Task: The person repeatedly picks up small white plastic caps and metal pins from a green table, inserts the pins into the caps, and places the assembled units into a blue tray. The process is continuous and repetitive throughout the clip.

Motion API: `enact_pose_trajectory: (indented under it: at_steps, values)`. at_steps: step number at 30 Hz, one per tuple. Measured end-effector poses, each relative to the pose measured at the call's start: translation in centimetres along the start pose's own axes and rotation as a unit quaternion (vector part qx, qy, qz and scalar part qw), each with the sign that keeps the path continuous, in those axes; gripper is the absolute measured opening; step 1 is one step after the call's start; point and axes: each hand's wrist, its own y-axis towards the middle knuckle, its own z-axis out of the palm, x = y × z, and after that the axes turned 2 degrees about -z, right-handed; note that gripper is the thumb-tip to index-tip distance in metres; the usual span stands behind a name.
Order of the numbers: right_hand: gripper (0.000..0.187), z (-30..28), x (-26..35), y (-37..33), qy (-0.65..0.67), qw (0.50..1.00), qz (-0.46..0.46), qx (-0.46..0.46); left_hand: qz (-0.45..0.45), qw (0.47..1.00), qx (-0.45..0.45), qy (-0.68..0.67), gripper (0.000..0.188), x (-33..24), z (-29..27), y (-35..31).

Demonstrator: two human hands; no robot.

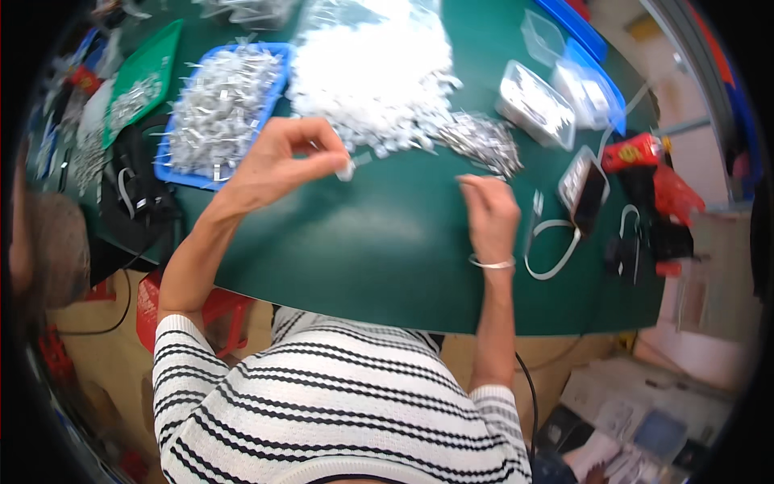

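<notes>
My left hand pinches a small white plastic piece between thumb and forefinger, and a thin pale strip sticks out of it to the right. It hovers above the green table, beside a blue tray heaped with white pieces bearing metal strips. My right hand, with a white bangle at the wrist, has its fingers drawn together just below a pile of thin metal pins. Whether anything is between those fingertips cannot be made out. Beyond both hands spreads a large heap of small white plastic pieces, partly in a clear bag.
A green tray of small metal parts stands at the far left. On the right are a clear box of white pieces, a blue tray, a phone and a looped white cable. A red stool stands below the table's edge.
</notes>
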Motion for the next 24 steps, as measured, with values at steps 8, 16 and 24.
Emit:
enact_pose_trajectory:
  at_steps: [8, 16, 24]
  values:
    - [0.017, -1.5, -5.2, -1.5, -0.233, 0.972, -0.03, 0.012, 0.111, 0.831, -0.405, 0.366, 0.01, 0.7, -15.8, -1.1]
    - [0.009, -1.9, -1.8, -0.8, -0.193, 0.978, -0.035, 0.074, 0.054, 0.807, -0.362, 0.464, 0.018, 5.0, -19.8, -1.1]
    - [0.018, -0.2, 1.9, 1.2, 0.516, 0.818, 0.25, 0.033, 0.161, 0.885, -0.271, 0.342, 0.014, 4.7, -5.7, -0.1]
